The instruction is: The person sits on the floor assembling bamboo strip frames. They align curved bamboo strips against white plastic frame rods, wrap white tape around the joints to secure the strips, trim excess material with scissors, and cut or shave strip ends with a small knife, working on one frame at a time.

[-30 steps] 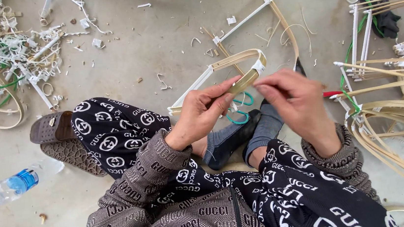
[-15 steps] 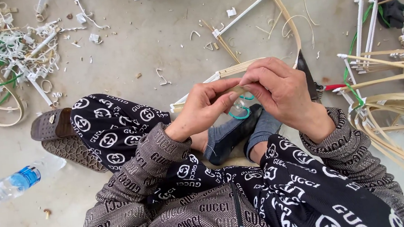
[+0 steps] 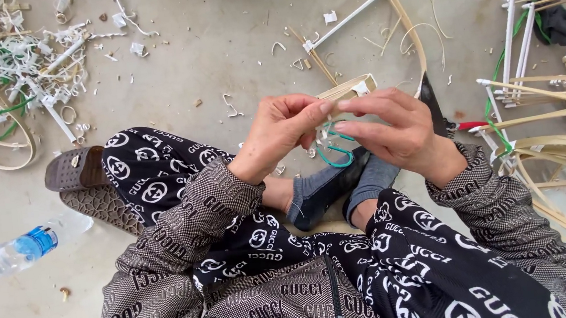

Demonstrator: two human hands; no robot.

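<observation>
floor [image 3: 216, 41] rough matt concrete, dusty; bamboo strips [image 3: 559, 153] pale, smooth, slight sheen; scissor handles [image 3: 335, 155] teal glossy plastic; water bottle [image 3: 25, 247] clear shiny plastic; sandal [image 3: 76, 169] brown matt rubber, textured; trousers [image 3: 160, 178] soft printed cloth; socks [image 3: 341, 188] grey knit

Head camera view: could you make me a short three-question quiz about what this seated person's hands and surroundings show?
1. True or false: the left hand and right hand meet fingertip to fingertip above the teal-handled scissors.
2. Which lies on the floor at the person's left? A) a plastic water bottle B) a hammer C) a paint tin
3. Fill in: the heap of white sticks and bent bamboo strips lies on the person's ____ side.

Key: 1 true. 2 A, the plastic water bottle, near the brown sandal. 3 right.
</observation>
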